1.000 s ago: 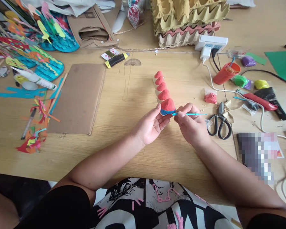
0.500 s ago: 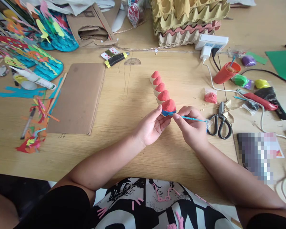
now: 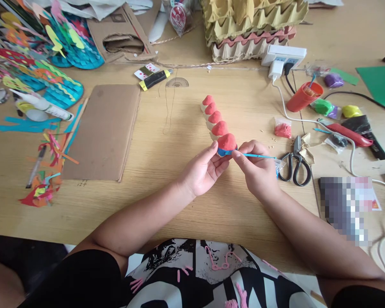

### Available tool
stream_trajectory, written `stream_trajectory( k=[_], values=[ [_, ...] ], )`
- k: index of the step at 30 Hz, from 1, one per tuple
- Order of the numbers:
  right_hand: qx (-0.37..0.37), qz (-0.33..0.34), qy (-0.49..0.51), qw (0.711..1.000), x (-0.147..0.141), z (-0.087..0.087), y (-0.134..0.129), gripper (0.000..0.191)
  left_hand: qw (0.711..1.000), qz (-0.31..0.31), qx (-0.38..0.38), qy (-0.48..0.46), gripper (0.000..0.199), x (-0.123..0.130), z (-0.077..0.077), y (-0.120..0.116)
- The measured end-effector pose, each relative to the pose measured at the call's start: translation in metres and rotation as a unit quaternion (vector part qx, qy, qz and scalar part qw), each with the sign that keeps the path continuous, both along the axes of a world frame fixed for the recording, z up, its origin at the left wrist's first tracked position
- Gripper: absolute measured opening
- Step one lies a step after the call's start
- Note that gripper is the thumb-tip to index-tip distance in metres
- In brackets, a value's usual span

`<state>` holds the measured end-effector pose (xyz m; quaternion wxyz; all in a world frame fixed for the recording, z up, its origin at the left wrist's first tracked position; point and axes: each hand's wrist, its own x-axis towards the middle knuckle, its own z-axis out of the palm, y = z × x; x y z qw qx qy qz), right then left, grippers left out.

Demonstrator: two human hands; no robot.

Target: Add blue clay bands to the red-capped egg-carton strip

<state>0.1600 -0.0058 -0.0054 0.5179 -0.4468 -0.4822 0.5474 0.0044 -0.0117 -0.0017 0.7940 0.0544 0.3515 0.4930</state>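
Note:
A strip cut from an egg carton [image 3: 218,128] runs away from me, its several humps covered in red clay and its near end banded with blue. My left hand [image 3: 201,170] grips that near end, thumb on the left side and fingers beneath. With my right hand [image 3: 255,167] I pinch a thin blue stick-like tool [image 3: 259,156]. The tool's tip is at the blue band, hidden behind my fingers. A small bag with blue material [image 3: 278,167] lies just right of my right hand, beside black-handled scissors [image 3: 295,164].
Brown cardboard [image 3: 102,132] lies left, near paper scraps [image 3: 43,188] and a white glue bottle [image 3: 46,105]. Egg trays [image 3: 253,42] and a power strip [image 3: 285,55] stand at the back. Right are a red cup [image 3: 304,97], clay packets [image 3: 282,128] and a white cable [image 3: 351,158].
My right hand has shifted very slightly along the blue band, with the blue tool still pinched. The left hand keeps its hold. The whole view has moved a little.

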Motion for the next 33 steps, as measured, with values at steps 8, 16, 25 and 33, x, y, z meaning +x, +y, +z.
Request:
stream_trajectory(
  k=[8, 16, 25, 33],
  values=[
    [-0.009, 0.007, 0.11, 0.994, 0.005, 0.005, 0.011, 0.033, 1.0, -0.001, -0.006, -0.013, 0.023, -0.003, -0.006, 0.004],
    [0.033, -0.058, 0.037, 0.997, 0.008, -0.006, 0.016, 0.011, 1.0, 0.014, -0.007, -0.009, 0.02, -0.003, 0.001, 0.006],
    [0.041, 0.002, 0.084, 0.996, 0.01, 0.004, 0.014, 0.029, 0.999, 0.012, 0.03, -0.018, 0.02, -0.006, -0.005, 0.007],
    [0.124, 0.031, 0.042, 0.991, 0.012, -0.005, 0.013, 0.018, 1.0, 0.009, 0.027, -0.006, 0.023, -0.003, -0.002, 0.006]
  ],
)
